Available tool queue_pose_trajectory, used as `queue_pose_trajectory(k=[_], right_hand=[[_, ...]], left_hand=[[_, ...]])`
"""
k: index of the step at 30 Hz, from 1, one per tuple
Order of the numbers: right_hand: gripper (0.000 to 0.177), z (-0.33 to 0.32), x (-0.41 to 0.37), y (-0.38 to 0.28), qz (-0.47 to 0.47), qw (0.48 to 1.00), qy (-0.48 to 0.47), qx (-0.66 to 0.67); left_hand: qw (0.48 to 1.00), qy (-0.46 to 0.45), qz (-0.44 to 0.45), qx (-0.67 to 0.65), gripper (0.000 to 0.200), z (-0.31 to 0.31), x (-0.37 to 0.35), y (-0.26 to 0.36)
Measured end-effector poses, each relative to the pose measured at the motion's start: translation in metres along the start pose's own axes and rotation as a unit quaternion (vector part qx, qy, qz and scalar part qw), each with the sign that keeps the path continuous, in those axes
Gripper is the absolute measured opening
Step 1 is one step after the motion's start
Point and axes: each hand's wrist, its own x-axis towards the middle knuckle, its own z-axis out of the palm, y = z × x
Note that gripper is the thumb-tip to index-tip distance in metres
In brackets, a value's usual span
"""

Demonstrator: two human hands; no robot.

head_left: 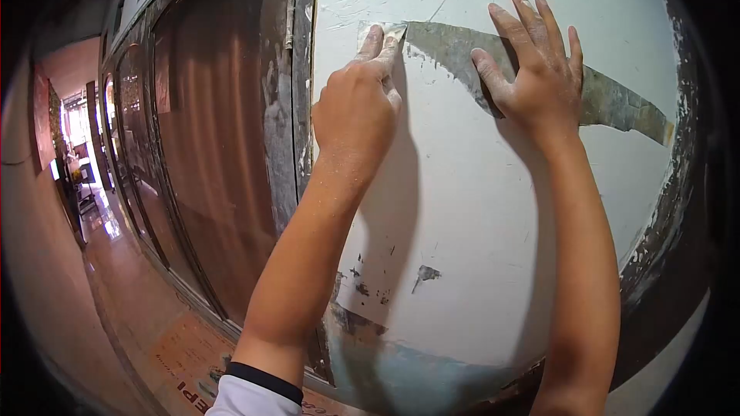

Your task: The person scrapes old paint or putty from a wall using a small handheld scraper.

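Note:
My left hand (pixel 358 104) is raised against the white wall panel (pixel 462 208), its fingers pressed together on a small whitish piece (pixel 395 31) at the left end of a bare grey strip (pixel 451 46). What this piece is cannot be made out. My right hand (pixel 536 69) lies spread on the panel, over the middle of the grey strip, and holds nothing. White dust covers the fingers of both hands. The strip curves down to the right, with ragged edges.
Left of the panel is a dark wooden frame with a metal hinge (pixel 290 23) and a brown curtained pane (pixel 216 131). Printed cardboard (pixel 193 354) lies on the floor at lower left. A passage (pixel 100 216) runs back at far left. A dark, flaking edge (pixel 671 162) borders the panel's right.

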Motion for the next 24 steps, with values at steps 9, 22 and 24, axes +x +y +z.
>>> queue_pose_trajectory(k=[9, 22, 24], right_hand=[[0.059, -0.002, 0.0, -0.002, 0.01, 1.0, -0.01, -0.002], [0.058, -0.003, 0.0, -0.001, 0.007, 1.0, -0.011, -0.003], [0.057, -0.003, 0.001, -0.002, 0.012, 1.0, -0.013, -0.005]], left_hand=[[1.0, -0.01, -0.016, 0.007, 0.052, -0.008, 0.004, 0.002], [1.0, 0.006, -0.007, -0.027, 0.048, -0.004, 0.0, -0.009], [1.0, -0.004, -0.012, -0.011, 0.048, -0.007, 0.004, -0.007]])
